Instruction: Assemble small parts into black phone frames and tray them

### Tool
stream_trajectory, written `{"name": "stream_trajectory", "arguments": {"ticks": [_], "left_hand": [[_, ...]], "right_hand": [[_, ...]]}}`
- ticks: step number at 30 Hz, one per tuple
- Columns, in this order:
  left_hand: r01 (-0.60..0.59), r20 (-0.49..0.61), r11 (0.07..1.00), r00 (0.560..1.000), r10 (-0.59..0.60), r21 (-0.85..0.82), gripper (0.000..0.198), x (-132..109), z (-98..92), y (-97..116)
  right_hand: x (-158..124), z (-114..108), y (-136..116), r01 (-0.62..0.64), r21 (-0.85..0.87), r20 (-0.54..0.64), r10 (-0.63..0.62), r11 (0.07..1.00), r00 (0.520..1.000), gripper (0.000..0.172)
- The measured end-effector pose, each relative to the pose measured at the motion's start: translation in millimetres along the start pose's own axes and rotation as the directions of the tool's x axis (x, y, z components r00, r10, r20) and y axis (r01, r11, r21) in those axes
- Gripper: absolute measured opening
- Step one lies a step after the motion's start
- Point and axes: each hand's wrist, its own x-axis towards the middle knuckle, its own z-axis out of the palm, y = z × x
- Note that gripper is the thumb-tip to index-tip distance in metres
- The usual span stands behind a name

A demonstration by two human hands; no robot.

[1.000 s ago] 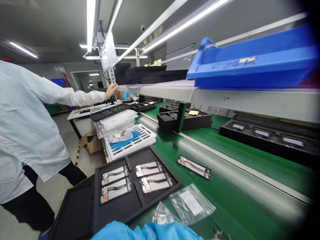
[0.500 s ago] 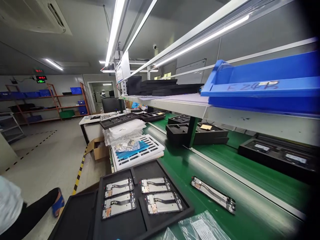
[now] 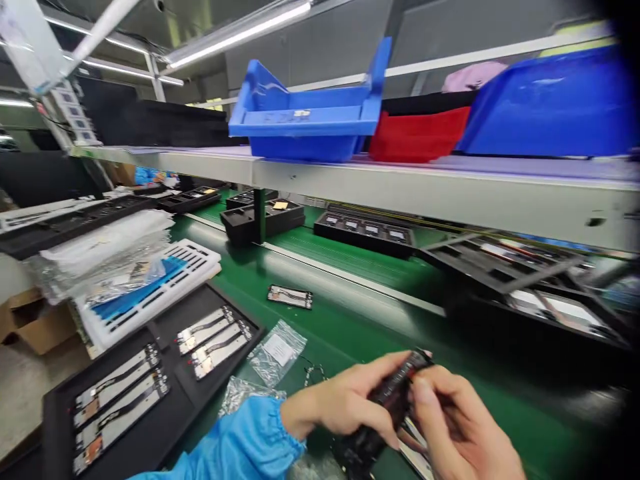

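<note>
My left hand [image 3: 350,400] is wrapped round a black phone frame [image 3: 395,393], tilted and slightly blurred. At its upper right edge, the fingers of my right hand [image 3: 455,420] are pinched together; what lies between them is hidden. Beneath my hands a pale, flat part [image 3: 417,453] shows only partly. One phone screen assembly [image 3: 290,297] lies alone on the green bench, beyond my hands. To the left, a black foam tray [image 3: 185,407] holds several similar assemblies with silver backs and dark flex cables. Near my left wrist lies a clear plastic bag [image 3: 277,350] with a white label.
A white shelf [image 3: 310,177] spans the bench, bearing blue bins [image 3: 305,123] and a red bin [image 3: 420,137]. Black trays [image 3: 365,230] stand beneath it; others [image 3: 530,280] are stacked at right. White slotted trays [image 3: 200,257] and plastic sheets [image 3: 115,240] lie at left.
The view has swung right and down. Both my hands have come into sight with the black phone frame. The person at the left edge is out of view.
</note>
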Motion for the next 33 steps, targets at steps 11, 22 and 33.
{"name": "stream_trajectory", "arguments": {"ticks": [11, 22, 33], "left_hand": [[0.005, -0.002, 0.945, 1.0, -0.006, -0.326, 0.106, -9, 3.3, 8], [0.005, 0.087, 0.934, 0.996, 0.028, -0.358, 0.106, -9, 1.6, 2], [0.05, 0.132, 0.997, 0.99, -0.042, -0.058, 0.106, -15, -8.8, 10]], "right_hand": [[-5, -3, -13, -0.012, -0.031, -0.035, 0.011, 0.999, 0.999, 0.015], [7, 0, -37, 0.269, -0.258, 0.03, -0.271, 0.928, 0.962, 0.015], [5, -8, -30, 0.334, -0.271, 0.034, -0.337, 0.903, 0.941, 0.015]]}}
